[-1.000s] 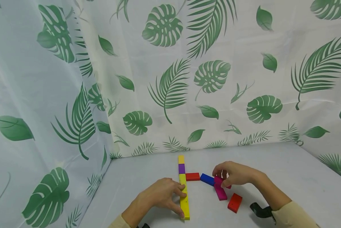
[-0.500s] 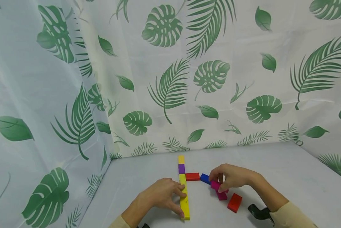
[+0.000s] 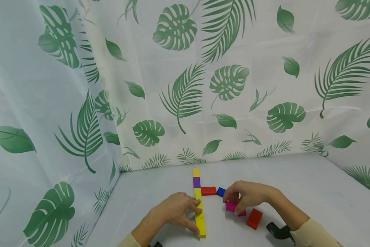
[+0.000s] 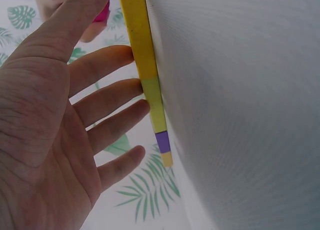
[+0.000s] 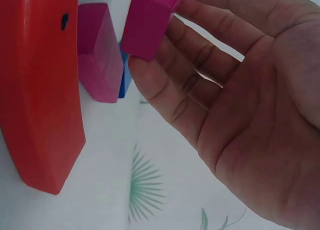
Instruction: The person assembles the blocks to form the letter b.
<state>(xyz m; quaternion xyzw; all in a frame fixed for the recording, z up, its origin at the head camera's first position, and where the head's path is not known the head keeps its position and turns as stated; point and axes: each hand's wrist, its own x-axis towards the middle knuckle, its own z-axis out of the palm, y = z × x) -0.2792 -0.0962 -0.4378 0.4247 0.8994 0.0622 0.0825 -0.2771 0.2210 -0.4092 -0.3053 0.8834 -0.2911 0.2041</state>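
Observation:
My left hand (image 3: 176, 209) lies along a row of yellow blocks (image 3: 201, 227), fingers stretched out with their tips at its side and the thumb near its front end. In the left wrist view the fingertips meet the edge of the light-yellow block (image 4: 153, 104). My right hand (image 3: 251, 193) pinches a magenta block (image 5: 150, 27) between thumb and fingers. A second magenta block (image 5: 102, 54) lies just below it, mostly covered in the head view. Beside them is a blue block (image 3: 220, 191), partly hidden by the right fingers.
The row goes on with a purple block (image 3: 197, 182) and a yellow-orange block (image 3: 196, 172). A red block (image 3: 208, 191) branches off it toward the blue one. Another red block (image 3: 254, 219) lies in front of the right hand. A leaf-patterned curtain (image 3: 191, 147) borders the table's back.
My right hand has moved left and toward me, carrying the magenta block across the other magenta block, and now covers more of the blue block. The left hand has stayed in place.

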